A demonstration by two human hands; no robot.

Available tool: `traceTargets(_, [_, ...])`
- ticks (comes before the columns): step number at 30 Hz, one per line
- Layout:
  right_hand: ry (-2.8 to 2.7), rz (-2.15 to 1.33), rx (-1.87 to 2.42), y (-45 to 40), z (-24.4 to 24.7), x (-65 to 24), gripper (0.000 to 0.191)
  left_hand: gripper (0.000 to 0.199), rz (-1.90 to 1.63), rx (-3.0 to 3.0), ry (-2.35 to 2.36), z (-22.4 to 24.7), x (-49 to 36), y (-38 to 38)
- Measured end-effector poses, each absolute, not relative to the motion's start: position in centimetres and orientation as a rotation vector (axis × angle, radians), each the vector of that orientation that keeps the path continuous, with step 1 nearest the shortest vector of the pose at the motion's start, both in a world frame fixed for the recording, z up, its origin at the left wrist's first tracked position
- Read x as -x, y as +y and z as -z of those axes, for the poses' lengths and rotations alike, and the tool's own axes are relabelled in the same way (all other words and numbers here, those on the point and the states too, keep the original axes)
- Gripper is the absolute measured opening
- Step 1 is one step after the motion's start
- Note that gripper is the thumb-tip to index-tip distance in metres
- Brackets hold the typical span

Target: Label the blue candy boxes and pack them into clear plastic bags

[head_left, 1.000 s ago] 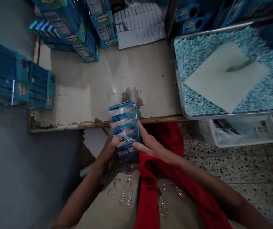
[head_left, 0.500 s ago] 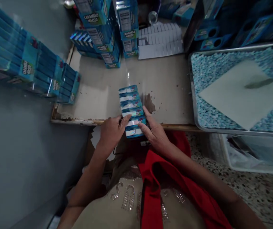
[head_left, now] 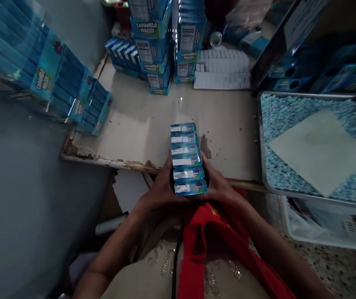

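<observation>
A row of several small blue candy boxes (head_left: 186, 160) with white stickers on their ends lies over the front edge of the worktable. My left hand (head_left: 162, 182) is closed on the left side of the row, and my right hand (head_left: 219, 180) presses from the right. Between them the boxes are squeezed together, the near end sticking out past the table edge. My fingers are partly hidden under and beside the boxes.
Tall stacks of blue candy cartons (head_left: 151, 50) rise at the back, with more piled at the left (head_left: 56, 74). White strips (head_left: 223, 79) lie behind. On the right a metal tray (head_left: 263, 166) holds light-blue candies under a pale sheet (head_left: 321, 149). Below sits a white plastic bin (head_left: 330, 238).
My hands have shifted from resting on top of the boxes to gripping both sides of the row. The camera view has moved a little too.
</observation>
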State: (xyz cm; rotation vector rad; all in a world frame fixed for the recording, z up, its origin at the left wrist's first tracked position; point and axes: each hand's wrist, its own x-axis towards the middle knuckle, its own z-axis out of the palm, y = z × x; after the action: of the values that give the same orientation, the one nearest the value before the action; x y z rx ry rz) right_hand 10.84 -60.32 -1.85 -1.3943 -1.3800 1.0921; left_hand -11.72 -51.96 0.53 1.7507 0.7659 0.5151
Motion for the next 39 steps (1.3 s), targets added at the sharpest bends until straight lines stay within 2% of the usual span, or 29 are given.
traceTargets(4, [-1.247,-1.038,1.402,-62.4,1.2,-9.5,0.129,0.146,-0.501,-1.642,1.000,-1.7,11.9,-53.8])
traceTargets(6, [-1.163,-0.958,1.477,-63.5,0.8,-9.1,0.109,0.141,-0.535,-1.572,1.107,-1.8,11.9,-54.9])
traceTargets(9, [-1.097,-0.773,1.649,-64.3,0.7,-9.2,0.080,0.120,-0.623,-1.520,1.230,-1.1,11.5,-56.3])
traceTargets(11, [-1.108,-0.657,1.752,-64.1,1.0,-9.6,0.084,0.120,-0.673,-1.566,1.300,-0.3,11.1,-56.5])
traceTargets(13, [-1.173,-0.607,1.773,-63.7,1.5,-10.0,0.101,0.138,-0.710,-1.645,1.350,0.3,10.8,-55.9])
traceTargets(15, [-1.283,-0.675,1.683,-63.2,1.8,-10.1,0.104,0.150,-0.667,-1.690,1.295,0.6,10.4,-54.9])
traceTargets(17, [-1.368,-0.790,1.561,-62.8,2.0,-9.9,0.086,0.134,-0.556,-1.692,1.140,0.7,10.1,-54.0])
traceTargets(19, [-1.391,-0.848,1.500,-62.7,2.1,-9.6,0.069,0.100,-0.499,-1.698,1.029,0.7,9.8,-53.6])
traceTargets(21, [-1.386,-0.819,1.496,-62.7,2.3,-9.4,0.063,0.075,-0.510,-1.737,1.033,0.8,9.6,-53.8])
traceTargets(30, [-1.326,-0.697,1.581,-63.2,2.7,-8.7,0.050,0.057,-0.440,-1.757,1.159,0.8,9.5,-55.0])
traceTargets(33, [-1.290,-0.823,1.573,-63.3,1.8,-10.0,0.053,0.067,-0.471,-1.692,1.145,0.7,9.6,-54.9])
traceTargets(34, [-1.287,-0.912,1.528,-63.3,1.7,-10.7,0.063,0.081,-0.496,-1.652,1.129,0.4,9.6,-55.1])
traceTargets(36, [-1.234,-1.046,1.388,-62.9,1.8,-11.9,0.088,0.120,-0.553,-1.572,1.097,-0.2,9.5,-55.7])
traceTargets(37, [-1.170,-1.065,1.325,-62.5,2.0,-12.2,0.094,0.136,-0.581,-1.544,1.070,-0.6,9.3,-56.1])
traceTargets(39, [-1.001,-1.030,1.278,-61.1,2.6,-11.7,0.087,0.149,-0.643,-1.537,1.005,-1.2,8.8,-56.7])
